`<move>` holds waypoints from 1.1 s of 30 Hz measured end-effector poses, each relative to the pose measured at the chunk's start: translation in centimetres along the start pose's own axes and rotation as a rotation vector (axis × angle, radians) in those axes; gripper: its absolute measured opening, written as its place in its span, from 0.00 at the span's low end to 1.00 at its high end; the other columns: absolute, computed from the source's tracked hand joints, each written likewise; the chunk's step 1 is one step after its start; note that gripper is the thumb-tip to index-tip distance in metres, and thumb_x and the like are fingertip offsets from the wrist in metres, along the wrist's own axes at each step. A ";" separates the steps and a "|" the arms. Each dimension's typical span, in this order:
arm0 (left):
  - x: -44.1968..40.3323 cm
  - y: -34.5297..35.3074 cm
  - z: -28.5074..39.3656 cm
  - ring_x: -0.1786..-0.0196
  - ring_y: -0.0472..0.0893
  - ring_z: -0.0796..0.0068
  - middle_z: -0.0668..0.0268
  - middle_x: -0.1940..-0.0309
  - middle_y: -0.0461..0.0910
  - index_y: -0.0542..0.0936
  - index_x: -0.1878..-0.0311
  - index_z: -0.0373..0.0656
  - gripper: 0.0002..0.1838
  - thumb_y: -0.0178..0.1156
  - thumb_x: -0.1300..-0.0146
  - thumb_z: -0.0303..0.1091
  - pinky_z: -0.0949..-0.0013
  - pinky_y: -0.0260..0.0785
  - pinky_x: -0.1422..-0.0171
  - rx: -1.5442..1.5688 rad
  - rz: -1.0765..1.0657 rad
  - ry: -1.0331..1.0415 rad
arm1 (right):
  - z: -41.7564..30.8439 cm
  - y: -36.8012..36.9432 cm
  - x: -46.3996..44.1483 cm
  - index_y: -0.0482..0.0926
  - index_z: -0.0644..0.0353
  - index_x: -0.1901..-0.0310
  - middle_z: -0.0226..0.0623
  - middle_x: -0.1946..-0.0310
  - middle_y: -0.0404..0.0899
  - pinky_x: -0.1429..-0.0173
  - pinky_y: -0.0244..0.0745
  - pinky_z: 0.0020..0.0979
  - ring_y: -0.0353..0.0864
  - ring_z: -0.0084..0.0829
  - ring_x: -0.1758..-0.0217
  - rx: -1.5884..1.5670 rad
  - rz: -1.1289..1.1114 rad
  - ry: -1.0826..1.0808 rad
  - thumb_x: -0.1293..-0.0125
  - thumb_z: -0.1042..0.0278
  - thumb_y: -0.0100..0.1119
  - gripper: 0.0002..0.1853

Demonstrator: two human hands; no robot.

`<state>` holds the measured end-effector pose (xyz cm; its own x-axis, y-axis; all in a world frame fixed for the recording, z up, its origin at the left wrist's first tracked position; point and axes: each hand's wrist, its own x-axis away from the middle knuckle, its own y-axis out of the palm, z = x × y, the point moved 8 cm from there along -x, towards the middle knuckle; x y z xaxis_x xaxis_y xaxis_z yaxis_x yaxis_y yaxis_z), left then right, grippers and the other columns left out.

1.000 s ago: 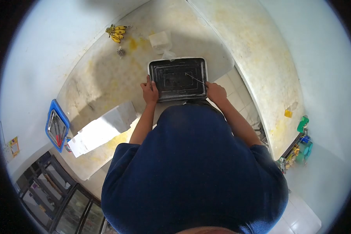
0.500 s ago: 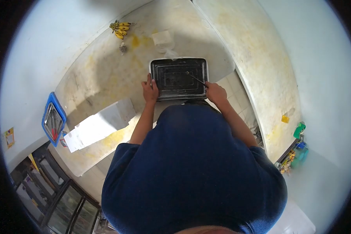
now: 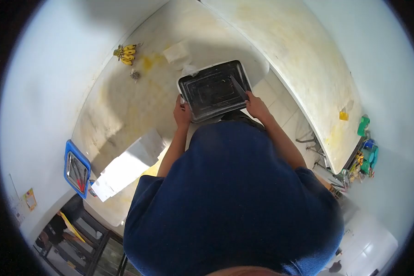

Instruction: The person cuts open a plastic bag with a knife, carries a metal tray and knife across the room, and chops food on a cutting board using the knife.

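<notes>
A black rectangular tray [image 3: 211, 92] with a pale rim lies tilted in front of me at the table's near edge. Pale smears mark its ridged inside. My left hand [image 3: 182, 113] is closed on the tray's left edge, some fingers hidden beneath it. At the tray's right side, my right hand [image 3: 257, 107] grips a thin knife [image 3: 238, 86], its blade pointing up and left over the tray. Whether the blade touches the surface I cannot tell. Just beyond the tray's far left corner is a crumpled clear plastic bag [image 3: 188, 70].
Bananas [image 3: 125, 54] and a small dark bundle [image 3: 134, 74] sit at the far left of the stained table [image 3: 101, 103]. White papers [image 3: 129, 165] and a blue-rimmed tray of tools [image 3: 77, 169] lie nearer left. Another long table [image 3: 303, 78] runs along the right.
The tray has turned counterclockwise, its right side rising in view. The knife now angles more steeply. My view has rotated and shifted slightly, with both hands keeping their hold.
</notes>
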<state>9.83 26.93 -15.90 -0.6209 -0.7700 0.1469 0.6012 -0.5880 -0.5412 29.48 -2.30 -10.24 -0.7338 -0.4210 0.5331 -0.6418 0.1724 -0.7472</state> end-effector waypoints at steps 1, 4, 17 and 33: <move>0.3 0.2 0.5 0.68 0.82 0.64 0.56 0.72 0.80 0.70 0.31 0.42 0.27 0.57 0.33 0.35 0.63 0.74 0.57 0.028 0.002 0.017 | 0.0 0.1 0.1 0.68 0.51 0.33 0.58 0.55 0.82 0.46 0.74 0.55 0.81 0.57 0.51 -0.044 -0.011 -0.004 0.31 0.62 0.51 0.25; 0.8 1.3 1.2 0.69 0.83 0.63 0.55 0.73 0.83 0.70 0.33 0.42 0.28 0.61 0.37 0.32 0.63 0.74 0.58 0.106 -0.022 0.036 | -0.6 -0.3 0.6 0.68 0.49 0.32 0.57 0.57 0.83 0.48 0.75 0.55 0.82 0.57 0.54 0.017 0.114 -0.125 0.32 0.63 0.51 0.26; 2.1 6.0 -3.3 0.63 0.85 0.63 0.51 0.55 0.82 0.64 0.30 0.38 0.34 0.65 0.39 0.33 0.64 0.77 0.57 0.309 -0.162 -0.148 | -2.4 -1.6 0.8 0.66 0.46 0.30 0.53 0.63 0.83 0.52 0.79 0.54 0.84 0.53 0.59 0.132 0.135 -0.105 0.34 0.60 0.50 0.29; 3.5 6.5 -2.8 0.77 0.81 0.69 0.55 0.68 0.81 0.54 0.26 0.47 0.37 0.63 0.33 0.36 0.67 0.76 0.76 0.471 -0.267 -0.245 | -3.2 -1.8 0.1 0.67 0.46 0.30 0.54 0.57 0.83 0.47 0.77 0.52 0.83 0.53 0.53 0.092 0.077 -0.037 0.36 0.60 0.50 0.30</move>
<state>10.19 21.11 -21.26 -0.6810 -0.5822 0.4443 0.6333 -0.7728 -0.0419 29.89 0.24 -7.54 -0.7701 -0.4429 0.4591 -0.5598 0.1240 -0.8193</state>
